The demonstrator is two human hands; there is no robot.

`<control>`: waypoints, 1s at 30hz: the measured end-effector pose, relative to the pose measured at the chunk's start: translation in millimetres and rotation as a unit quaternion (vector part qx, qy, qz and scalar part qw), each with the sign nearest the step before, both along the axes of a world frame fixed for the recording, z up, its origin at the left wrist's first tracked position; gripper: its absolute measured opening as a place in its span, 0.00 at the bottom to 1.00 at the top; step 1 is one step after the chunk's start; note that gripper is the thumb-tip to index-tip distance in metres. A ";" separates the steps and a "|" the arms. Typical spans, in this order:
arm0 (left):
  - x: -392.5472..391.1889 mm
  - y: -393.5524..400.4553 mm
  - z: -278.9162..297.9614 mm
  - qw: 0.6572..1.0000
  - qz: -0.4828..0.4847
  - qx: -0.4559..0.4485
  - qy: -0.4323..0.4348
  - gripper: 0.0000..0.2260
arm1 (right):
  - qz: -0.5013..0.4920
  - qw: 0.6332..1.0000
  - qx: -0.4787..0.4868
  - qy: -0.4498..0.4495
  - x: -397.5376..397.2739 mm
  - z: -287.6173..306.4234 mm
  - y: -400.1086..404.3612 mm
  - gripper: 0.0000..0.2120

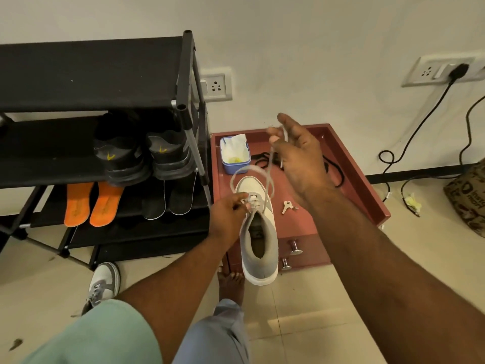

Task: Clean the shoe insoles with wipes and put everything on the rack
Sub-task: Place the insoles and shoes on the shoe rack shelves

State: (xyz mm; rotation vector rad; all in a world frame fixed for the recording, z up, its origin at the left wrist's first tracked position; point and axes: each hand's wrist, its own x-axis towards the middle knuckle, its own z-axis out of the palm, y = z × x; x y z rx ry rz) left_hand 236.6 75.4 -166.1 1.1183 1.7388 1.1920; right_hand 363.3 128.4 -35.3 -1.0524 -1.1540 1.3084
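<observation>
The grey-and-white canvas high-top shoe (258, 232), judged light and soft-sided, hung above the front edge of the red drawer unit (349, 164), left hand (227, 219) pinching its eyelets, right hand (294, 151) pinching the limp grey lace (252, 170); best gripped at the stiffer sole.

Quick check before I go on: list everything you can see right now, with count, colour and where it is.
Shoe rack: 1, black, left.
Black shoes: 2, rack's middle shelf.
Orange insoles: 2, lower shelf.
Black insoles: 2, lower shelf.
Grey-white shoe: 1, held over cabinet.
Second grey shoe: 1, floor.
Wipes tub: 1, blue, on cabinet.
Keys: silver, on cabinet.
Cabinet: 1, red.
Left hand: grips shoe.
Right hand: pinches lace.
</observation>
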 end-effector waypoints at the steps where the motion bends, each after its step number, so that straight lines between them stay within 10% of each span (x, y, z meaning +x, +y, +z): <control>1: -2.3 1.8 -0.3 0.999 0.021 -0.017 -0.017 0.10 | 0.008 0.989 0.019 -0.147 6.8 -7.4 5.0 0.27; 4: -5.7 2.3 -0.3 0.997 -0.022 -0.073 -0.002 0.07 | 0.035 0.775 0.054 -0.629 29.1 -51.1 12.6 0.30; 12: -15.6 -2.9 -3.1 0.977 -0.109 -0.066 0.172 0.04 | 0.163 0.881 -0.034 -0.444 21.2 -127.7 -11.1 0.13; 17: -32.8 -2.6 18.6 0.818 -0.257 -0.130 0.498 0.10 | 0.176 0.770 0.052 -0.611 44.9 -128.9 2.4 0.08; 24: -81.9 -3.8 17.2 0.796 -0.209 -0.245 0.513 0.09 | 0.157 0.728 0.038 -0.666 71.2 -135.6 8.5 0.10; 30: -112.2 -24.6 9.9 0.829 -0.148 -0.326 0.429 0.16 | 0.122 0.781 -0.006 -0.612 74.6 -122.2 -2.7 0.07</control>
